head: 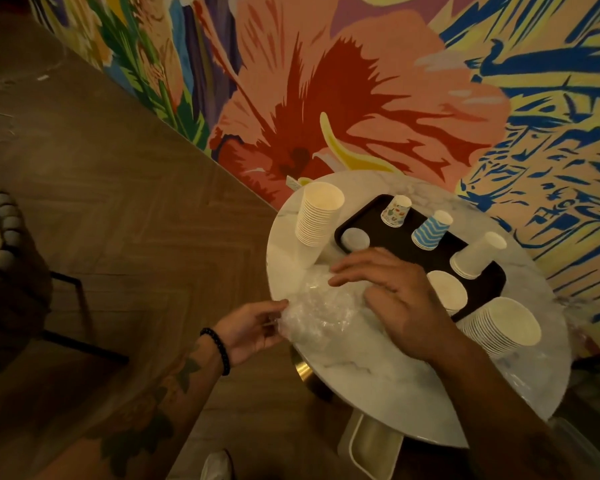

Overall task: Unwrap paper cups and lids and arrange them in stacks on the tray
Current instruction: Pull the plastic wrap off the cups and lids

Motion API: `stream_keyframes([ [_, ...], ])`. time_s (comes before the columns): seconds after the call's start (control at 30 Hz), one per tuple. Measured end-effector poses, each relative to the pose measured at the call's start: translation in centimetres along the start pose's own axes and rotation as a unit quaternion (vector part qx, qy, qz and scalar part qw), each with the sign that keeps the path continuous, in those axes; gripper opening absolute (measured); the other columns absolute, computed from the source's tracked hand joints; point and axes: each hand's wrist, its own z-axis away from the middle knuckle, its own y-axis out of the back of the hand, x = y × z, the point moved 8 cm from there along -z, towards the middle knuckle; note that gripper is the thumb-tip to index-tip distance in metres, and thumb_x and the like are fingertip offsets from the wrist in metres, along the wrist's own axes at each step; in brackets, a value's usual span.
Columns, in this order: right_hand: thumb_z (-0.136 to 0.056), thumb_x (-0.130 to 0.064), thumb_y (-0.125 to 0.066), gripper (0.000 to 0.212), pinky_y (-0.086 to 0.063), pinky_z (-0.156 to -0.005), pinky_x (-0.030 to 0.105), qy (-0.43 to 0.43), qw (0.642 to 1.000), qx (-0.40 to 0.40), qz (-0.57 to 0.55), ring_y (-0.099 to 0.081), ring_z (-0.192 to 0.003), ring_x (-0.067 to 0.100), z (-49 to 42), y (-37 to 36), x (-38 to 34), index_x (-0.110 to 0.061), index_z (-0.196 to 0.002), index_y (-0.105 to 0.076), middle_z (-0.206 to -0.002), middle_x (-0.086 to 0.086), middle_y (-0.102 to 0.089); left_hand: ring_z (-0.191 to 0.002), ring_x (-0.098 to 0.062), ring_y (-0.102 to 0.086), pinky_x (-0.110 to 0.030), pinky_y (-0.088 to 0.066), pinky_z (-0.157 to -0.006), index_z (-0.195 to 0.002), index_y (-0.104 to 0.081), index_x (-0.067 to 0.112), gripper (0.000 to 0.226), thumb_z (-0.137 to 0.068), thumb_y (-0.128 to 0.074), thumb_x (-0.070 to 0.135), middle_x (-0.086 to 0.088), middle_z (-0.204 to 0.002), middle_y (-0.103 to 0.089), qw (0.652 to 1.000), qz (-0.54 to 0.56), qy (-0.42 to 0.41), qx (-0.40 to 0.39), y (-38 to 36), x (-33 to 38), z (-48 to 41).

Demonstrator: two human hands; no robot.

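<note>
**A:** Start at the left. What is the left hand doing?

**B:** It sits just off the left edge of the surface, a bracelet on the wrist. Thumb and fingers pinch the near-left edge of the wrap.

**A:** And the wrap itself?

**B:** It is clear and crumpled, and lies on the surface between the two hands, in front of the tray. It is too glary to tell whether anything is inside.

**A:** The right hand?

**B:** The right hand is over the wrap's right part, fingers straight and pointing left, holding nothing. I cannot tell whether the fingertips touch the plastic.

**A:** Where are the cups relative to the hands?

**B:** A tall stack of white cups stands on the surface beyond the wrap, just left of the tray. On the tray, a lid lies just beyond the right hand's fingertips. Then come a printed cup, blue cups and white cups, all bottom up along the far side.

**A:** And nearer?

**B:** Lids lie on the tray just right of the right hand, which covers their left edge. A big stack of white cups lies tilted at the tray's near right corner, beside the wrist.

**A:** What is hidden?

**B:** The wrist hides the tray's near edge, so I cannot tell whether the big stack rests on the tray or the surface. At the far left a chair is dark and cut off by the frame.
</note>
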Motion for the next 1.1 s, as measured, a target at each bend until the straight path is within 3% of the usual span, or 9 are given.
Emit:
stream_keyframes([
  [0.13, -0.097, -0.012, -0.049, 0.032, -0.05, -0.096, 0.032, -0.149, 0.953, -0.116, 0.238, -0.061, -0.11, 0.016, -0.3, -3.7, 1.8, -0.018, -0.121, -0.069, -0.122, 0.001, -0.067, -0.086, -0.025, -0.067, -0.031, -0.062, -0.064, -0.119, -0.064, -0.003, 0.04, -0.082, -0.072, 0.011, -0.017, -0.113, -0.062, 0.999, 0.046, 0.001, -0.018, -1.1, 0.5, -0.3],
  [0.27, -0.097, -0.004, -0.053, 0.027, -0.051, -0.086, 0.027, -0.272, 0.936, -0.062, 0.215, -0.059, -0.101, 0.017, 0.2, -3.4, 5.0, -0.014, -0.114, -0.071, -0.115, 0.005, -0.068, -0.082, -0.023, -0.067, -0.028, -0.061, -0.062, -0.11, -0.066, -0.001, 0.032, -0.08, -0.072, 0.009, -0.014, -0.106, -0.064, 0.998, 0.037, -0.013, -0.041, -2.5, 0.8, -0.3],
  [0.43, -0.098, -0.016, -0.054, 0.018, -0.053, -0.061, 0.022, -0.36, 0.928, -0.031, 0.09, -0.07, -0.074, 0.014, 1.6, -3.7, 8.3, -0.014, -0.093, -0.072, -0.084, 0.001, -0.072, -0.086, -0.02, -0.063, -0.026, -0.059, -0.063, -0.111, -0.065, -0.002, 0.037, -0.077, -0.074, 0.008, -0.014, -0.107, -0.064, 0.998, 0.001, -0.034, -0.059, -2.9, 1.1, -0.4],
  [0.57, -0.1, -0.032, -0.053, 0.032, -0.043, -0.063, 0.028, -0.396, 0.917, 0.018, -0.05, -0.059, -0.068, 0.014, 2.5, -4.7, 10.0, -0.02, -0.074, -0.066, -0.067, -0.007, -0.063, -0.08, -0.017, -0.06, -0.024, -0.057, -0.062, -0.101, -0.068, 0.002, 0.022, -0.081, -0.073, 0.009, -0.011, -0.096, -0.063, 0.996, -0.013, -0.056, -0.061, -2.7, 1.3, -0.7],
  [0.67, -0.096, -0.011, -0.056, 0.017, -0.045, -0.063, 0.023, -0.412, 0.895, 0.053, -0.163, -0.064, -0.077, 0.014, 3.2, -5.4, 10.4, -0.016, -0.087, -0.069, -0.08, -0.005, -0.071, -0.074, -0.017, -0.056, -0.028, -0.05, -0.067, -0.1, -0.066, 0.005, 0.015, -0.087, -0.067, 0.014, -0.008, -0.086, -0.06, 0.993, -0.045, -0.097, -0.05, -2.6, 1.9, -0.8],
  [0.77, -0.088, 0.009, -0.057, 0.026, -0.055, -0.082, 0.033, -0.391, 0.881, 0.067, -0.259, -0.068, -0.103, 0.027, 3.5, -6.1, 10.9, -0.01, -0.099, -0.071, -0.1, 0.006, -0.075, -0.079, -0.022, -0.058, -0.033, -0.05, -0.073, -0.1, -0.064, 0.003, 0.02, -0.09, -0.063, 0.021, -0.009, -0.084, -0.062, 0.989, -0.086, -0.12, -0.034, -2.9, 2.0, -1.1],
  [0.9, -0.09, 0.005, -0.065, 0.031, -0.056, -0.084, 0.039, -0.386, 0.847, 0.076, -0.358, -0.07, -0.102, 0.03, 4.1, -6.8, 11.5, -0.01, -0.116, -0.065, -0.108, 0.015, -0.074, -0.097, -0.03, -0.063, -0.044, -0.054, -0.092, -0.115, -0.061, 0.005, 0.046, -0.093, -0.061, 0.047, -0.014, -0.104, -0.067, 0.985, -0.118, -0.121, -0.031, -3.4, 1.8, -1.7],
  [0.97, -0.091, -0.002, -0.067, 0.029, -0.054, -0.074, 0.037, -0.393, 0.836, 0.079, -0.374, -0.07, -0.09, 0.028, 4.3, -6.9, 11.6, -0.011, -0.119, -0.064, -0.109, 0.017, -0.073, -0.112, -0.03, -0.065, -0.05, -0.051, -0.101, -0.123, -0.062, 0.007, 0.055, -0.094, -0.058, 0.054, -0.012, -0.121, -0.069, 0.982, -0.14, -0.124, -0.035, -3.8, 1.7, -1.8],
  [1.1, -0.097, -0.018, -0.064, 0.019, -0.034, -0.041, 0.021, -0.429, 0.83, 0.098, -0.344, -0.056, -0.05, 0.008, 4.9, -6.9, 11.9, -0.01, -0.114, -0.067, -0.097, 0.014, -0.072, -0.095, -0.031, -0.058, -0.051, -0.05, -0.096, -0.12, -0.058, 0.0, 0.085, -0.07, -0.078, 0.065, -0.015, -0.108, -0.067, 0.982, -0.145, -0.118, 0.008, -3.6, 1.6, -2.0],
])
